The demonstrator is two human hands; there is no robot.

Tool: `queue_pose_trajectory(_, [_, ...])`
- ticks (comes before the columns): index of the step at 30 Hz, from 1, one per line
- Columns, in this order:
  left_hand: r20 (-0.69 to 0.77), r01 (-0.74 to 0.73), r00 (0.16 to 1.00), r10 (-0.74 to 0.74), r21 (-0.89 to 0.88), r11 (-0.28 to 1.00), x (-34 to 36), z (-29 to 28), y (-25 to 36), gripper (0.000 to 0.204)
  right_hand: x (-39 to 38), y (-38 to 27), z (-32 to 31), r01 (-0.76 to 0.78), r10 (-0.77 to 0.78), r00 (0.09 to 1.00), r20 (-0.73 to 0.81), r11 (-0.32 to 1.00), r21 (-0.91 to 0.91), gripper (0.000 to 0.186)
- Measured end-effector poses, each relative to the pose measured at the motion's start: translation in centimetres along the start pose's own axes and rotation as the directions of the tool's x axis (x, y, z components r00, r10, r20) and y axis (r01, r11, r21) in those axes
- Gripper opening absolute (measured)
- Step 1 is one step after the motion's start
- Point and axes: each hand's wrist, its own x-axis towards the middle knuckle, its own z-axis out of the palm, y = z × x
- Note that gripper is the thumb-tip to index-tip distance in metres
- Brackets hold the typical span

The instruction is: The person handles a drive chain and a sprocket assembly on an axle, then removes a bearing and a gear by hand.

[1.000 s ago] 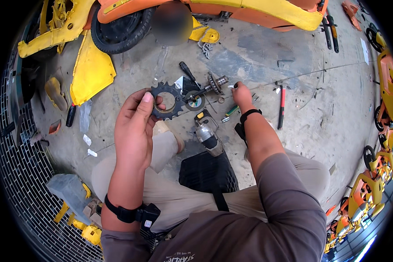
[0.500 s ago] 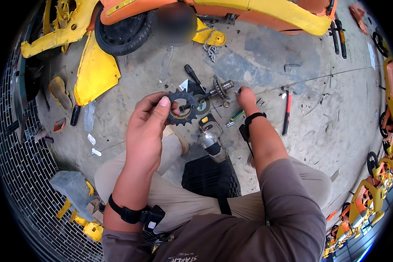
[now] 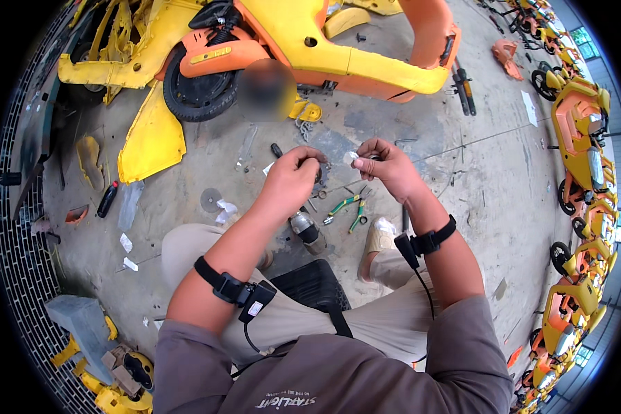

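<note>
My left hand (image 3: 293, 183) is raised near the middle, closed round a dark piece mostly hidden behind its fingers. My right hand (image 3: 386, 169), a short way to its right, pinches a small whitish piece (image 3: 352, 158), with a dark round part among its curled fingers. On the floor below them lie green-and-yellow pliers (image 3: 359, 215) and a silver power tool (image 3: 309, 234). A dark-handled tool (image 3: 276, 150) sticks out beyond my left hand, and a grey disc (image 3: 210, 200) lies to the left.
Yellow-and-orange scooter bodies (image 3: 366, 69) lie ahead, with a loose yellow panel (image 3: 152, 138) at left. More scooters (image 3: 576, 138) line the right. A black seat or crate (image 3: 303, 283) is between my legs. A grey box (image 3: 79, 331) and yellow scraps stand at lower left.
The view has tilted upward. My hands have come closer together, the left moving right and turning over the sprocket, which is now hidden. The right has turned inward with a whitish piece showing.
</note>
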Motion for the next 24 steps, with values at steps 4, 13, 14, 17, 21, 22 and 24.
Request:
queue_pose_trajectory(4, [0.133,-0.165,0.979,0.154,0.074,0.984,-2.0,2.1,1.3,0.040,-6.3,-3.5,2.4,0.140,-0.156,0.981,-0.120,0.982,-0.127,0.024])
queue_pose_trajectory(13, [0.139,-0.105,0.978,0.158,-0.329,0.939,-5.7,4.4,1.6,0.033,-11.3,-3.8,3.6,0.197,-0.231,0.962,-0.145,0.956,-0.218,0.027])
queue_pose_trajectory(14, [0.137,-0.087,0.980,0.145,-0.361,0.929,-6.0,4.4,1.9,0.033,-11.6,-3.9,3.5,0.206,-0.238,0.956,-0.170,0.960,-0.188,0.029])
queue_pose_trajectory(17, [0.093,-0.086,0.986,0.135,-0.408,0.909,-6.7,4.3,2.1,0.032,-12.0,-4.1,3.2,0.143,-0.160,0.970,-0.185,0.984,-0.102,0.038])
queue_pose_trajectory(21, [0.075,-0.097,0.989,0.131,-0.352,0.931,-6.8,4.4,1.8,0.032,-12.1,-4.0,4.2,0.203,-0.238,0.959,-0.154,0.956,-0.212,0.033])
queue_pose_trajectory(22, [0.070,-0.095,0.989,0.128,-0.361,0.928,-6.7,4.8,1.7,0.032,-12.1,-3.9,4.6,0.222,-0.279,0.946,-0.165,0.928,-0.299,0.032])
queue_pose_trajectory(24, [0.055,-0.102,0.990,0.131,-0.367,0.925,-6.5,5.2,1.5,0.032,-12.5,-4.1,5.5,0.214,-0.324,0.918,-0.230,0.891,-0.401,0.026])
